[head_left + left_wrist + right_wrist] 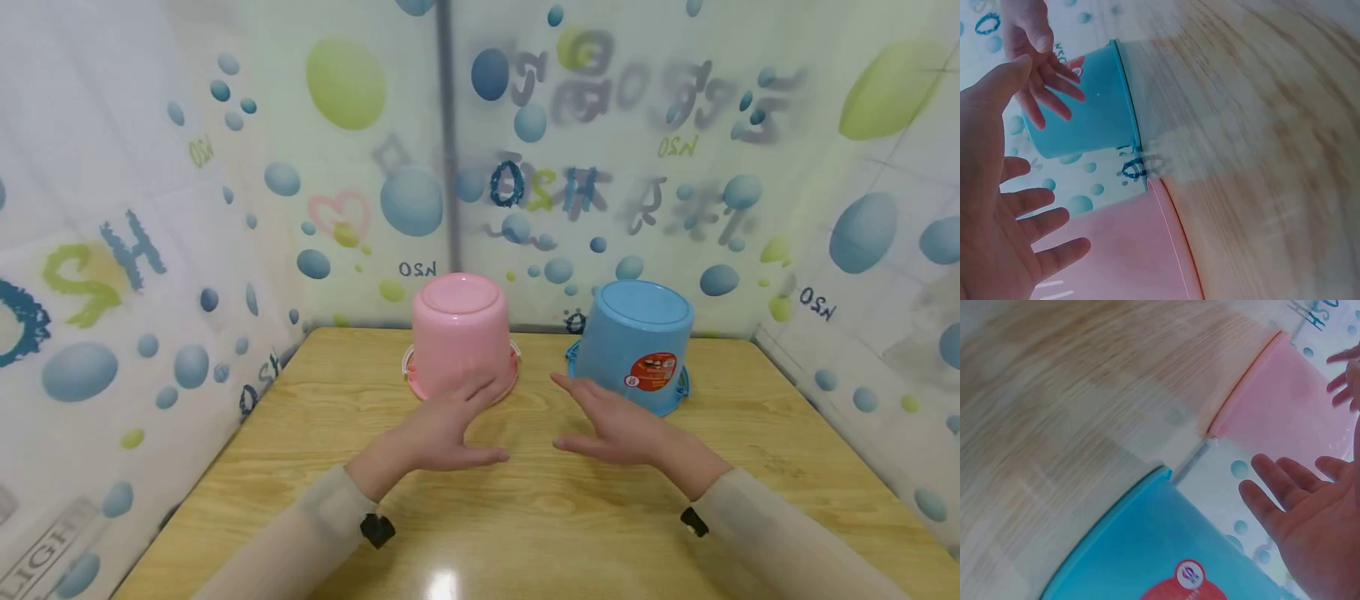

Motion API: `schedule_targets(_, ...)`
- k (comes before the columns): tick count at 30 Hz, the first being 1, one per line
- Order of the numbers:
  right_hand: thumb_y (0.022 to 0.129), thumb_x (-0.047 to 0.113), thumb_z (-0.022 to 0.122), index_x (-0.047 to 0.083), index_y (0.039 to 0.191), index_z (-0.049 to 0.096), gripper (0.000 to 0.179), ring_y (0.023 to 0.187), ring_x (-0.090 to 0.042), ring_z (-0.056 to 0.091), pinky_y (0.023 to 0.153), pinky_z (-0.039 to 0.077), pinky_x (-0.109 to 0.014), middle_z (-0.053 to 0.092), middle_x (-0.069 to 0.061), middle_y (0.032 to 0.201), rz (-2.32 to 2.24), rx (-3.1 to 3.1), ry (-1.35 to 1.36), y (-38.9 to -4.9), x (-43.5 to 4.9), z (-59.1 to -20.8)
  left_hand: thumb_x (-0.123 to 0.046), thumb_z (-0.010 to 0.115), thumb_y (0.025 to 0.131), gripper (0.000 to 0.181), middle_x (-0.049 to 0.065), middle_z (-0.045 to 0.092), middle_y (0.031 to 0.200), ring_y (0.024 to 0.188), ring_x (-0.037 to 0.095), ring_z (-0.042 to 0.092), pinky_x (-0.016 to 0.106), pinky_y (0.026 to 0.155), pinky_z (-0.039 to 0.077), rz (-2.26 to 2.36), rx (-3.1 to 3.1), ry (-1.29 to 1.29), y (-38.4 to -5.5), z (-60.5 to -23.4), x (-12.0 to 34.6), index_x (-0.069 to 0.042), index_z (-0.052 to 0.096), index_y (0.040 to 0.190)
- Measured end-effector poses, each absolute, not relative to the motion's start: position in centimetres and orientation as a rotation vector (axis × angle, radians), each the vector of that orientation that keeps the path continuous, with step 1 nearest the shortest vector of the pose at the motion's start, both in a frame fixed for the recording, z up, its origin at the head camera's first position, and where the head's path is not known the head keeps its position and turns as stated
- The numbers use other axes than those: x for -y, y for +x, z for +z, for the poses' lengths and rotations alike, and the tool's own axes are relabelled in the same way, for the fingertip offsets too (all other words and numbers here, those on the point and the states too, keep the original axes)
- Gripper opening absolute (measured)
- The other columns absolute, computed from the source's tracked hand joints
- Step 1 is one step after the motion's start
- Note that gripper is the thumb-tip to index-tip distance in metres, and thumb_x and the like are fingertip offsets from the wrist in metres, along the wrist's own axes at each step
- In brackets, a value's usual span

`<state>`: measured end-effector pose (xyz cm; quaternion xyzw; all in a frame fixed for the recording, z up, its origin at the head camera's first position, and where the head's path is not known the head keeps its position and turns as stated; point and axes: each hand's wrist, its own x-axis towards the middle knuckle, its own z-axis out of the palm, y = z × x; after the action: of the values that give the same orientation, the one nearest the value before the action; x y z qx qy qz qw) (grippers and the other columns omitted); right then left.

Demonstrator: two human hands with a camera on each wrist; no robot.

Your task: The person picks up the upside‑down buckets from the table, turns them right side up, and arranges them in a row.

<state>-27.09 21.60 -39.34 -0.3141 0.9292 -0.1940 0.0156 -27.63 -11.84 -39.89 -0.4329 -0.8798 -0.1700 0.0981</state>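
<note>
Just beyond the left hand (442, 433) stands an upturned pink bucket (461, 333), fingertips near its rim; beside the right hand (611, 425) stands a blue bucket (636, 343) (also upside down). Both hands are spread flat, holding nothing, above the wooden table (525, 517).

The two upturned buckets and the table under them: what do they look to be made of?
The pink bucket and blue bucket look like moulded plastic: smooth, evenly coloured walls, a soft sheen and thin rims. The table shows pale wood grain under a glossy coat that reflects a light; solid wood or laminate, I cannot tell.
</note>
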Motion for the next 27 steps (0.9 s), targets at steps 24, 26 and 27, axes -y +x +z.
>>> schedule_targets(24,0.101,0.056,0.076,0.018,0.178,0.011,0.108,0.166,-0.042,0.031,0.133,0.031,-0.064,0.027,-0.019,0.18,-0.72,-2.736,-0.691,-34.5,-17.4,-41.3,-0.057,0.077,0.1,0.097,0.022,0.041,0.172,0.155,0.045,0.048,0.065,0.123,0.045,-0.757,2.906,-0.834,-30.0,-41.8,22.1,-0.018,0.03,0.175)
schedule_targets(26,0.1,0.057,0.077,0.019,0.179,0.011,0.109,0.167,-0.042,0.028,0.134,0.028,-0.065,0.028,-0.019,0.18,-0.723,-2.73,-0.683,-35.0,-17.1,-41.4,-0.058,0.077,0.1,0.1,0.025,0.04,0.171,0.154,0.049,0.048,0.067,0.123,0.044,-0.76,2.948,-0.784,-30.7,-41.9,22.6,-0.017,0.027,0.176)
schedule_targets(27,0.1,0.057,0.078,0.02,0.179,0.011,0.11,0.168,-0.041,0.026,0.134,0.027,-0.064,0.028,-0.019,0.18,-0.729,-2.723,-0.678,-35.2,-16.9,-41.5,-0.058,0.078,0.099,0.102,0.026,0.039,0.171,0.154,0.05,0.047,0.068,0.123,0.042,-0.77,2.968,-0.766,-31.1,-41.9,22.8,-0.017,0.025,0.177)
